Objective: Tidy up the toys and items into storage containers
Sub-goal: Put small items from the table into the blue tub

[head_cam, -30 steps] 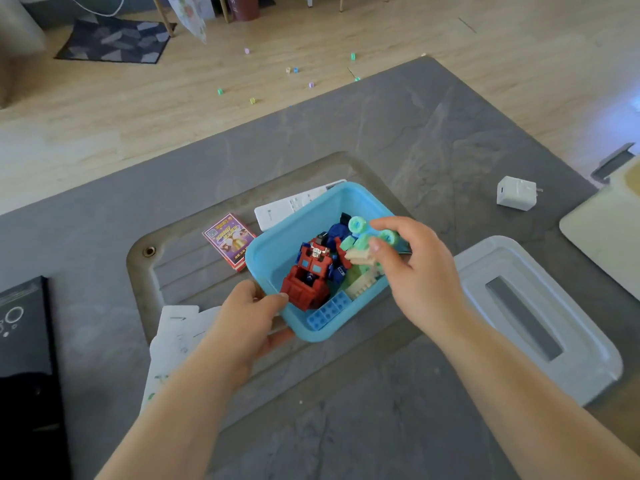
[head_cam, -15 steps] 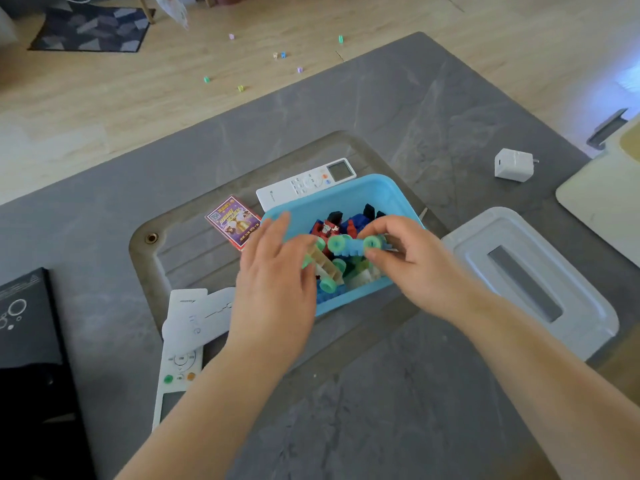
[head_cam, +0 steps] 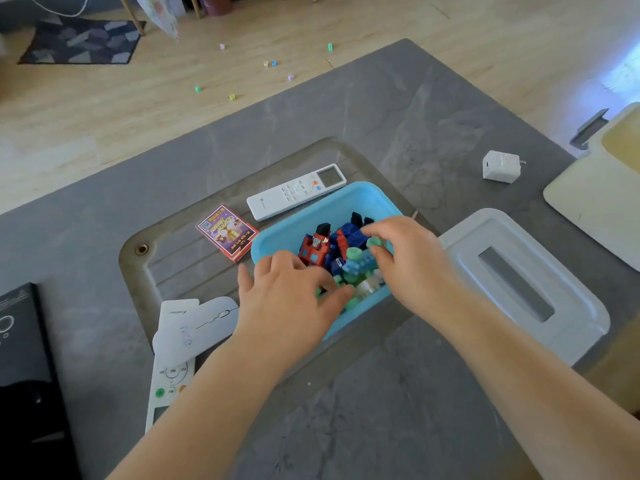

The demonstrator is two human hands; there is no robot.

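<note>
From the head camera I look down at a grey table (head_cam: 398, 109) and both bare forearms, which reach away from me toward twelve o'clock. Nearest, my left hand (head_cam: 287, 296) lies palm down over the near left corner of the blue bin (head_cam: 349, 199), fingers spread and loose among the pale blocks; I cannot tell whether it grips any of them. Just to its right, at about two o'clock from it, my right hand (head_cam: 412, 261) sits over the bin's right side with thumb and forefinger pinched on a green wheel (head_cam: 373, 242) at one end of the wheeled block toy (head_cam: 358, 261). That toy's long axis runs from eight o'clock to two o'clock, so its free end points at my left hand, which is the nearer one to take it. I judge the toy needs pressing down flat among the rest. Behind it in the bin lies the red and blue robot toy (head_cam: 320, 249). Outside the bin, still loose, are a card box (head_cam: 227, 232) at ten o'clock, a white remote (head_cam: 294, 192) beyond the far rim, and a white charger (head_cam: 501, 167) at one o'clock, well apart.
</note>
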